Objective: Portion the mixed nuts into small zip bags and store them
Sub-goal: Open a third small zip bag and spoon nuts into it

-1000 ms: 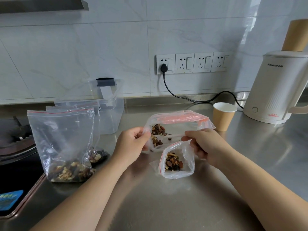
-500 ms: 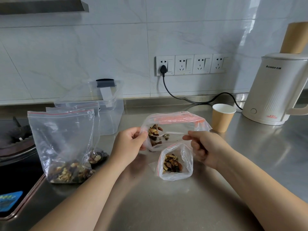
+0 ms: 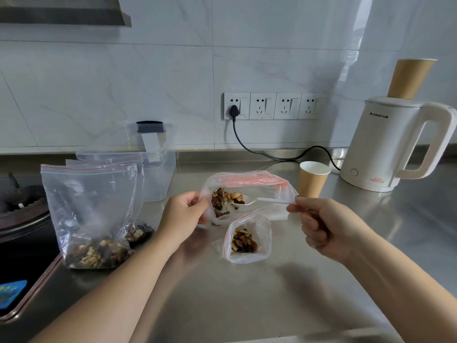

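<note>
On the left of the table [image 3: 247, 305] stood a filled zip bag [image 3: 90, 211], upright and well apart from the hands. The left hand [image 3: 184, 215] pinched the source bag's [image 3: 249, 191] left lip, holding its mouth agape. A white spoon [image 3: 262, 200] lay almost level, bowl among the nuts, handle running rightward to the right hand [image 3: 326, 226], which pinched its end. The small open bag [image 3: 247, 240] stood just below the spoon, nearer the right hand, so the loaded bowl probably needed drawing back and down.

On the steel tabletop [image 3: 247, 305] we see a small clear zip bag of nuts [image 3: 247, 240], a brown paper cup [image 3: 312, 180] behind it, a white electric kettle [image 3: 388, 144] far right, and a large clear zip bag of nuts [image 3: 91, 214] left.
</note>
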